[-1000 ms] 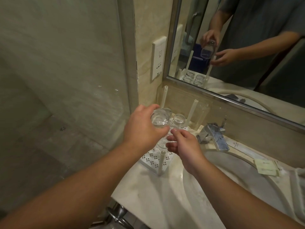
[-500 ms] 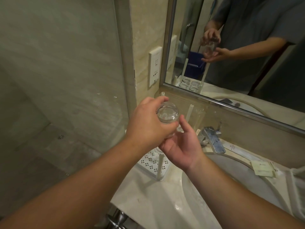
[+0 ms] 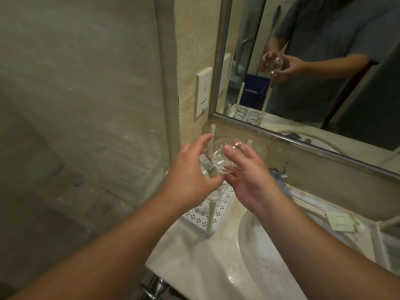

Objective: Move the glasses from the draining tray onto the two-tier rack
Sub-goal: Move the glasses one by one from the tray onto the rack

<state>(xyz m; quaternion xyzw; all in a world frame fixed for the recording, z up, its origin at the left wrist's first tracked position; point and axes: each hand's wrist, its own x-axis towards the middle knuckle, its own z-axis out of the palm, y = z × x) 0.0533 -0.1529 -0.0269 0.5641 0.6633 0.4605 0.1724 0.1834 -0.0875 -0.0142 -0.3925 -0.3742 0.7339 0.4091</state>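
Note:
A clear glass [image 3: 218,158] is held tilted in the air above the white perforated tray [image 3: 200,219]. My left hand [image 3: 190,172] grips its base end from the left. My right hand [image 3: 249,176] wraps thumb and fingers around its upper part from the right. The tray stands on the counter's left end with white upright posts [image 3: 210,219] at its corners. Another glass [image 3: 213,200] stands on the tray below my hands, partly hidden. The mirror reflection shows several more glasses [image 3: 247,114] on the tray.
A round sink basin [image 3: 259,267] lies right of the tray, with a chrome tap [image 3: 280,176] behind it. A glass shower panel [image 3: 86,105] stands at left. A wall socket [image 3: 203,92] and the mirror [image 3: 303,83] are behind. Paper sachets [image 3: 339,220] lie at right.
The glass has risen higher above the tray and tipped over sideways. My right hand, cupped open under it before, now wraps around it.

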